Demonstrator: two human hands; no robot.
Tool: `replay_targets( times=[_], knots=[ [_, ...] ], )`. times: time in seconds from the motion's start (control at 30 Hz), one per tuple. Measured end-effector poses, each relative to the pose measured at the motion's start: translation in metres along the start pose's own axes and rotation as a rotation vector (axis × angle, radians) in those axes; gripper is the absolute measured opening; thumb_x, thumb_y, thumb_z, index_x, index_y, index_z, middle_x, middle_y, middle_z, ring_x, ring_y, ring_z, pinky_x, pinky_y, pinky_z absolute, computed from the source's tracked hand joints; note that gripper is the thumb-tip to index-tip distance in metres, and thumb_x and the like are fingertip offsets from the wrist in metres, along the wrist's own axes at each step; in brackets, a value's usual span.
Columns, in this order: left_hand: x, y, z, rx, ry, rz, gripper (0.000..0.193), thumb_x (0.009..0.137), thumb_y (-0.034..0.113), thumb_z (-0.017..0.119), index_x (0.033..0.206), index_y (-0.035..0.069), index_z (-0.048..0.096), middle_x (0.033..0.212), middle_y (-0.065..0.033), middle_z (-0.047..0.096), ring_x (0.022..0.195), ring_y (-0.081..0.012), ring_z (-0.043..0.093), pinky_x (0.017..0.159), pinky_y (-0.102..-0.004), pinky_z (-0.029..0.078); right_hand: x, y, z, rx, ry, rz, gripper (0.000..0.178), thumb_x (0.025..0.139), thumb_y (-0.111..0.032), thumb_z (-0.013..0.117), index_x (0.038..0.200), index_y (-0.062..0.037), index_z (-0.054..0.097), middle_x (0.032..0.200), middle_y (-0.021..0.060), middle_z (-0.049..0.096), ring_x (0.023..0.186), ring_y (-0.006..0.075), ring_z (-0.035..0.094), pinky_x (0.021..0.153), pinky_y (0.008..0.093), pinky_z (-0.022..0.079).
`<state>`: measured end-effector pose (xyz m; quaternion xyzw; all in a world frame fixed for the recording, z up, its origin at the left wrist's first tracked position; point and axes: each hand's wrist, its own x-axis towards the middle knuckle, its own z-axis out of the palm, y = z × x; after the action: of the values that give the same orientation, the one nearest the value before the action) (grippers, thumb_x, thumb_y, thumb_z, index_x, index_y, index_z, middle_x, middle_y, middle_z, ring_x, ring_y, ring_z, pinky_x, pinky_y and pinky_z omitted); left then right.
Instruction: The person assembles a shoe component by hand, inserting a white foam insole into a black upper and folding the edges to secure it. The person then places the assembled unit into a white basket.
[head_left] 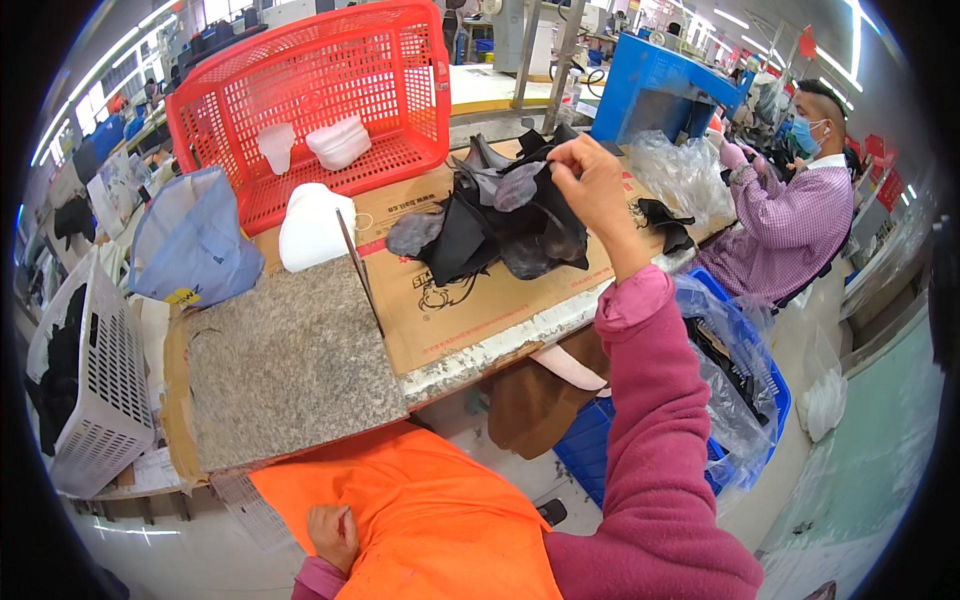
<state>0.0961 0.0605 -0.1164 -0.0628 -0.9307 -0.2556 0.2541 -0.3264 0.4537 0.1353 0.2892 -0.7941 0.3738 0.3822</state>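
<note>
Fingers of the right hand pinch black fabric (arm outstretched).

Two hands, one red basket, one white crate, one blue bag, one co-worker; the black pieces on the desk overlap too much to count.

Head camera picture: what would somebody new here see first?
Probably the bright orange cloth across the person's lap, at the bottom. Next comes the big red basket at the far side of the table, with white pieces inside. Then the pile of black pieces on brown cardboard, at the right hand.
</note>
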Motion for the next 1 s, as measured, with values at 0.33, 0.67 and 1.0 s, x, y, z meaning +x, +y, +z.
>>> replay_targets(
  times=[0.33, 0.67, 1.0],
  knots=[
    [0.191, 0.095, -0.014, -0.458, -0.018, 0.271, 0.02, 0.077, -0.001, 0.071, 0.096, 0.002, 0.066, 0.09, -0.0131, 0.064, 0.082, -0.0298, 0.062, 0.073, -0.0373, 0.049, 0.076, -0.07, -0.002, -0.095, -0.13, -0.101, 0.013, 0.082, -0.008, 0.067, 0.089, 0.0023, 0.067, 0.074, 0.0029, 0.065, 0.065, 0.0085, 0.058, 0.06, 0.0251, 0.048],
    [0.25, 0.185, -0.041, -1.403, 0.08, -0.091, 0.057, 0.1, 0.017, 0.051, 0.148, -0.004, 0.031, 0.149, -0.0192, 0.042, 0.138, -0.0294, 0.042, 0.11, -0.0383, 0.035, 0.037, -0.179, 0.011, 0.053, -0.365, -0.003, 0.014, 0.077, -0.008, 0.066, 0.081, 0.0052, 0.064, 0.066, 0.0027, 0.062, 0.061, 0.0063, 0.054, 0.056, 0.0242, 0.045],
    [0.24, 0.134, -0.039, -1.696, -0.086, -0.54, 0.072, 0.103, 0.053, 0.033, 0.142, -0.007, 0.04, 0.136, -0.0169, 0.052, 0.1, -0.0145, 0.054, 0.086, -0.0283, 0.041, -0.011, -0.24, 0.029, 0.272, -0.562, -0.15, 0.011, 0.074, -0.003, 0.066, 0.081, 0.0048, 0.063, 0.068, 0.0082, 0.061, 0.062, 0.0135, 0.061, 0.057, 0.0278, 0.048]
  ],
)
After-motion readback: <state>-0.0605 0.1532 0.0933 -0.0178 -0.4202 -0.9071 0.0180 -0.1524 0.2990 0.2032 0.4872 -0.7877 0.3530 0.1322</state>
